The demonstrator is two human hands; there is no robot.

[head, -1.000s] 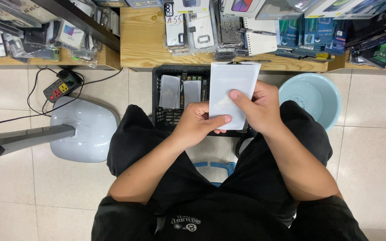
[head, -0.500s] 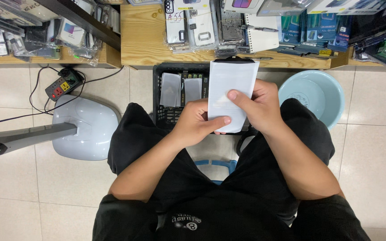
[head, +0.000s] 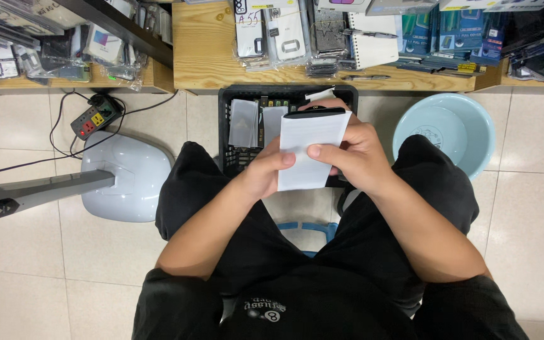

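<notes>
Head view: left hand (head: 266, 176) and right hand (head: 354, 154) both clasp the white packet (head: 306, 148) between them.

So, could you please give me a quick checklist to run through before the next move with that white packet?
1. Both hands on the packet: ok. The left hand and right hand both grip the white packet.
2. Dark item seated inside: cannot tell; only a dark edge shows at the packet's top.
3. Packet clear of the black crate: ok, held above it.
4. Room in the crate: ok, flat packets fill only part of it.
5. Blue basin out of the way: ok, it sits to the right, apart from both hands.
</notes>
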